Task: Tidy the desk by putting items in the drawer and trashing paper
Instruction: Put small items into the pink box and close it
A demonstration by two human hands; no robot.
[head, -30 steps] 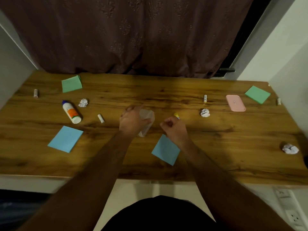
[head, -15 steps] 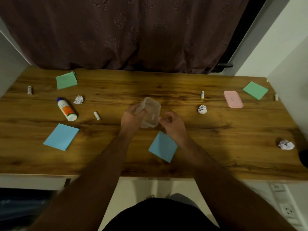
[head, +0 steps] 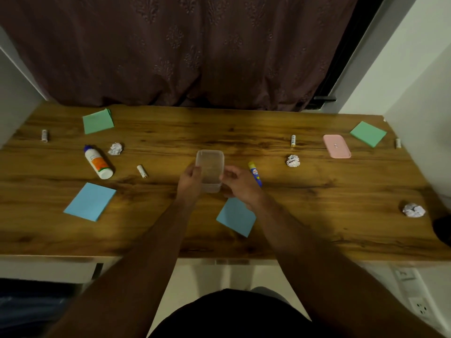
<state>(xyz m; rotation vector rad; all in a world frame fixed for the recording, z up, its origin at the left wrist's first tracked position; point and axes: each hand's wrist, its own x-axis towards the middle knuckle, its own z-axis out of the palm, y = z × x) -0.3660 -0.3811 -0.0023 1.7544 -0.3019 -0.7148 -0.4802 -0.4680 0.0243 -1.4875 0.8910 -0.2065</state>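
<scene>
A clear plastic container [head: 210, 167] stands upright in the middle of the wooden desk [head: 317, 191]. My left hand [head: 189, 181] grips its left side and my right hand [head: 238, 184] grips its right side. A yellow and blue glue stick [head: 255, 177] lies just right of my right hand. Three crumpled paper balls lie on the desk: one at the left [head: 115, 149], one right of centre [head: 293, 160], one near the right edge [head: 413, 210].
A white glue bottle [head: 98, 162], several small batteries [head: 142, 171] [head: 44, 135] [head: 293, 140], blue note pads [head: 89, 201] [head: 236, 217], green pads [head: 98, 121] [head: 368, 133] and a pink lid [head: 336, 146] are scattered about. A dark curtain hangs behind the desk.
The container has been turned upright from a tilted hold and now stands on the desk with both hands on its sides. The glue stick has come into full view.
</scene>
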